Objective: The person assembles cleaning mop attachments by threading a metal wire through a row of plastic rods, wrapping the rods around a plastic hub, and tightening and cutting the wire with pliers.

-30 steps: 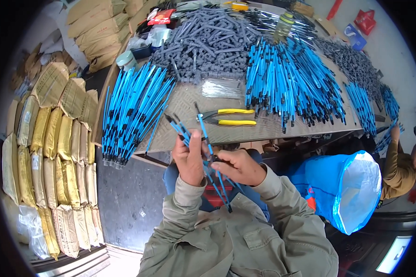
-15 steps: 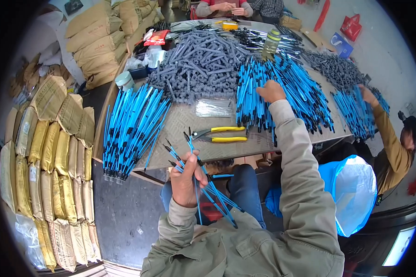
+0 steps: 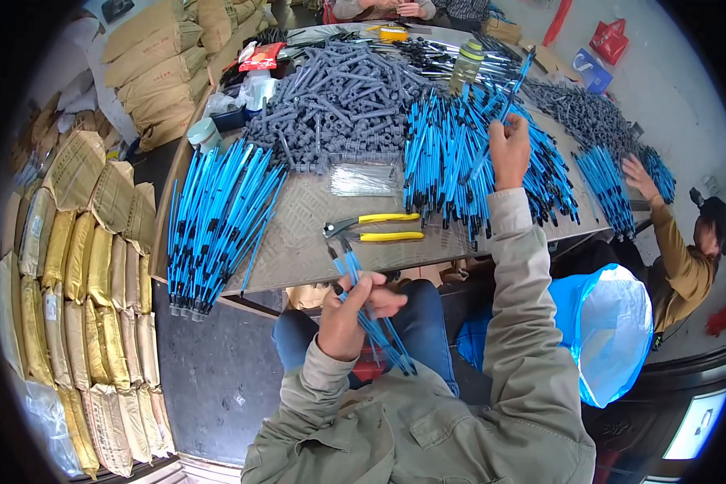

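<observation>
My left hand [image 3: 344, 324], in front of the table edge above my lap, is closed round a few thin blue rods [image 3: 387, 345] with black ends. Its forefinger and other fingers stick out partly to the right. Over the right-hand heap of blue rods [image 3: 437, 153], my right hand [image 3: 510, 155] pinches a single blue rod [image 3: 519, 82], tilted with its top leaning right. Cutting pliers with yellow handles [image 3: 390, 218] lie on the table between the hands. Behind them is a clear box of thin silvery pins [image 3: 365, 181].
A large mound of grey plastic parts [image 3: 339, 97] covers the table's middle. At left stands a bundle of blue rods [image 3: 222, 214] beside a jar [image 3: 204, 133]. A bottle [image 3: 466, 64] stands behind the heap. A blue bag [image 3: 569, 323] sits right; a co-worker's hand [image 3: 640, 179] reaches in nearby.
My right hand has lifted a blue rod out of the heap and moved slightly right and up. My left hand has shifted right, its rods now gathered closer together. The co-worker's hand has opened.
</observation>
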{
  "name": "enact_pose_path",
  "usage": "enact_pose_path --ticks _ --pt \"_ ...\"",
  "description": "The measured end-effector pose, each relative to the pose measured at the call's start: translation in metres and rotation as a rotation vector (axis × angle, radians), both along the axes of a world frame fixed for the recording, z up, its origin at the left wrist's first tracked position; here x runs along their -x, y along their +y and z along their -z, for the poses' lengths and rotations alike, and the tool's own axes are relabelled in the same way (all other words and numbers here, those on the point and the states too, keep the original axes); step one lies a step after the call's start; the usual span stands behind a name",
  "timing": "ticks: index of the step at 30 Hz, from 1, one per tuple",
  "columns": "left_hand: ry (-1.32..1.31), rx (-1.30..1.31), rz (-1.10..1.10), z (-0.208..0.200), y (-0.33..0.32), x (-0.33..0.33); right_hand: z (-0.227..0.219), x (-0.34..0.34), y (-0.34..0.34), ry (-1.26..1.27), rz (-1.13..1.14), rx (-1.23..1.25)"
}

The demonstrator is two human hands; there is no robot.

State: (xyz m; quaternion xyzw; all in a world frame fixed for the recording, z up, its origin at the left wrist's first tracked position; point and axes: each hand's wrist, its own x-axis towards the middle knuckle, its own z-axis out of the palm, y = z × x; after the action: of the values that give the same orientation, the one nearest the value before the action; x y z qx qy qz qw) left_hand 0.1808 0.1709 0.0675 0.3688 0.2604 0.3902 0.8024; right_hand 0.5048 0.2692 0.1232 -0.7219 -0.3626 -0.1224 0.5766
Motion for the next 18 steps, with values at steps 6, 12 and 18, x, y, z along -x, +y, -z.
enact_pose_path --ticks 6,12,18 --pt "-0.101 0.095 0.067 0.007 -0.010 -0.026 0.012 -0.007 -0.013 -0.236 0.107 0.381" --pt "-0.043 0.074 0.222 0.008 -0.008 -0.044 0.010 -0.003 -0.040 -0.240 0.242 0.247" --pt "0.000 0.041 0.145 0.012 0.004 -0.035 0.019 0.013 -0.103 -0.095 -0.159 -0.285"
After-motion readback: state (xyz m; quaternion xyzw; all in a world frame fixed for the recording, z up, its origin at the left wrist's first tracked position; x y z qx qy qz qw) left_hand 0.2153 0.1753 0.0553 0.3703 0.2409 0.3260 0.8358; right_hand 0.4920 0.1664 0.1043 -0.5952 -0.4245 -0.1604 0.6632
